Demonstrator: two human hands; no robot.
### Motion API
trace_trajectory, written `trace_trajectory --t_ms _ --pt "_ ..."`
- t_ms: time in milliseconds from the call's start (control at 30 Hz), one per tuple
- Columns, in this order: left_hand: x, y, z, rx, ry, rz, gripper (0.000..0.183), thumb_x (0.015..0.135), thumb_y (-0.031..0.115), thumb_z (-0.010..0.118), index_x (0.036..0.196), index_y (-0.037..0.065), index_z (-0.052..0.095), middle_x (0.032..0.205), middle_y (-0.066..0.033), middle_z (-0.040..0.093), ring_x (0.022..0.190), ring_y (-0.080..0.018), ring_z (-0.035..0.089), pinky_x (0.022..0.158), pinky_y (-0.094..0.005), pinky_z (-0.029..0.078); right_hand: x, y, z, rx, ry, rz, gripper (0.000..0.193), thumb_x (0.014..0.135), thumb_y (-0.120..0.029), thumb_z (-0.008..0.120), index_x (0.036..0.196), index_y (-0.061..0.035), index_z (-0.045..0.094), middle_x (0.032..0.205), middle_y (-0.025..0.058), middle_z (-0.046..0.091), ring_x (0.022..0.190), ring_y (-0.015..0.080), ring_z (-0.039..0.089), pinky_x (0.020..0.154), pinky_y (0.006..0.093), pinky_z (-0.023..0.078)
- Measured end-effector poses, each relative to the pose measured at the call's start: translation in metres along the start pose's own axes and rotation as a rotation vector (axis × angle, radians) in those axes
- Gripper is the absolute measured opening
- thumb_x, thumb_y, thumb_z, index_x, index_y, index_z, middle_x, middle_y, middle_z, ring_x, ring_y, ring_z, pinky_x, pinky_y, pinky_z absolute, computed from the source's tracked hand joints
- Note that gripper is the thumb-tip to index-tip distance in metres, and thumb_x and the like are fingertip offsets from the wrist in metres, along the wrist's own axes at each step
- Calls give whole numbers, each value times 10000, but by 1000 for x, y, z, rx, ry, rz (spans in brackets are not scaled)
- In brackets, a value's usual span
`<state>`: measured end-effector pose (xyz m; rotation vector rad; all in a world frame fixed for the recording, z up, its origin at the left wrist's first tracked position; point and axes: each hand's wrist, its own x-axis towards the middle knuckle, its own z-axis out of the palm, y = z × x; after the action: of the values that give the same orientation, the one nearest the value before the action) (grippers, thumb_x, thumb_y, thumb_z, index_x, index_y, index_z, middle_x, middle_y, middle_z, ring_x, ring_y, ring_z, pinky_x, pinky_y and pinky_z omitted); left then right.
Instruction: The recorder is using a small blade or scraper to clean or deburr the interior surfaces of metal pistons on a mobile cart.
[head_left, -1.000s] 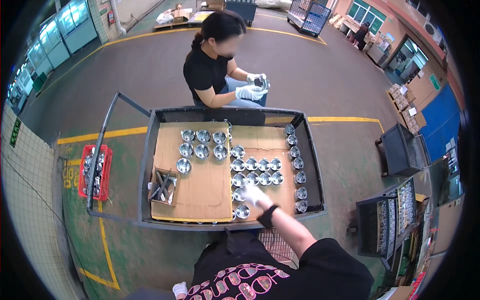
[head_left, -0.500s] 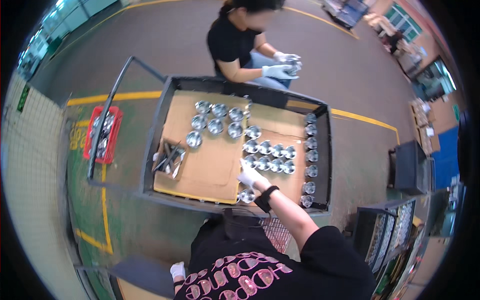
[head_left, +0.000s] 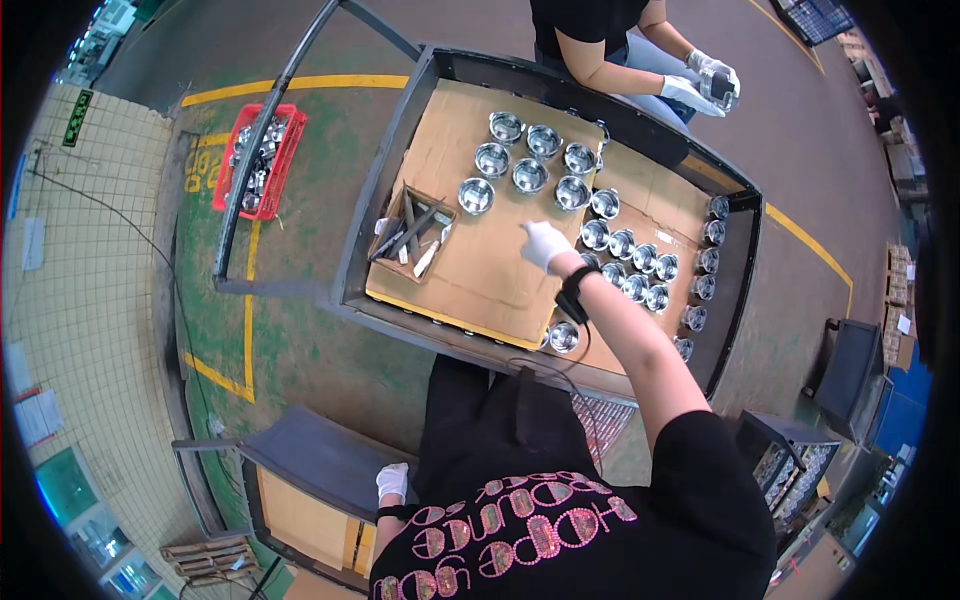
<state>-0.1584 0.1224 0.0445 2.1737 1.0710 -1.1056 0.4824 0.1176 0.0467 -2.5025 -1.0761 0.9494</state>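
My right hand (head_left: 545, 245), in a white glove, is stretched over the raised cardboard sheet (head_left: 500, 260) with its index finger extended and nothing visible in it. Beyond it lies a group of shiny round metal bowls (head_left: 530, 174) with small side lugs. To its right, rows of similar smaller-looking bowls (head_left: 634, 288) sit on lower cardboard, partly hidden by my forearm. One single bowl (head_left: 563, 337) is near the front edge. My gloved left hand (head_left: 392, 483) hangs low by my side, close to a dark panel (head_left: 330, 460); its fingers look loosely extended and no object shows in it.
A dark metal cart (head_left: 470, 345) with raised walls bears the bowls. At its left stands a small box (head_left: 445, 240) of files and hand tools. A red crate (head_left: 290, 150) of metal parts lies on the floor. Across the cart, a person's gloved hands (head_left: 695, 92) hold a metal bowl.
The view has swung, so the cart appears further right and higher. My right hand has moved left from the rows of bowls to over the cardboard sheet. More of my left hand shows.
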Motion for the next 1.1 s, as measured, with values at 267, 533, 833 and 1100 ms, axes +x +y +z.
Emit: trace_trajectory --t_ms 267,533,833,1100 --pt "5 -16 -87 -414 167 -213 359 907 331 493 919 38 701 939 -199 679 881 -374 644 796 -446 505 141 -68 7 -147 17 15 512 817 -115 584 1315 -199 503 1415 213 386 1124 396 565 928 441 490" --pt "27 16 -221 -554 278 -184 191 845 189 654 947 31 690 965 -181 663 933 -309 642 807 -377 521 208 -78 73 408 280 664 313 925 -298 370 1095 -117 561 1035 219 660 1002 422 620 861 505 495" --pt "144 213 -412 -62 476 773 200 844 178 612 993 45 623 1015 -164 609 917 -360 605 810 -431 497 49 -28 114 387 131 475 305 911 -275 385 1075 -81 556 930 260 648 884 451 618 789 510 490" --pt "289 389 -432 576 492 784 297 772 209 628 989 9 593 1138 -184 507 1086 -351 505 851 -515 467 -14 60 160 282 263 546 307 895 -253 443 1106 -36 496 855 277 645 826 446 626 772 528 484"
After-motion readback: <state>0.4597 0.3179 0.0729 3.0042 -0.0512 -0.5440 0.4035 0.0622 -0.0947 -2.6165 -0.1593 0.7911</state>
